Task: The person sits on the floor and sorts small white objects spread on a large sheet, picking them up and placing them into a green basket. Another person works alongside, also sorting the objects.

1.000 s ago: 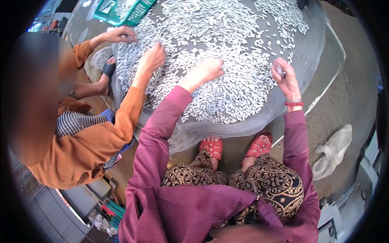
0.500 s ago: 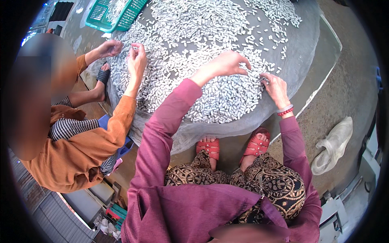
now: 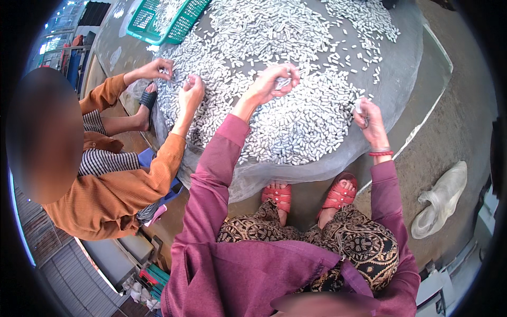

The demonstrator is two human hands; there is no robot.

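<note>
Movement shows in the head view: the left grip [image 3: 273,84], stretched out half a second ago, has drawn back from the right grip [image 3: 371,117], curled around a few silvery pieces [image 3: 283,83], so picking seems under way. The right grip also holds some. The main heap [image 3: 296,132] lies on a plastic sheet [image 3: 395,87], beneath the left grip and just left of the right one.

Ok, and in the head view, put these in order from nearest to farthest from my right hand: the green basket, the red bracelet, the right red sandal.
From your right hand:
1. Red bracelet: on that same wrist.
2. Right red sandal: lower in the picture, slightly left.
3. Green basket: far across, at the upper left.
</note>
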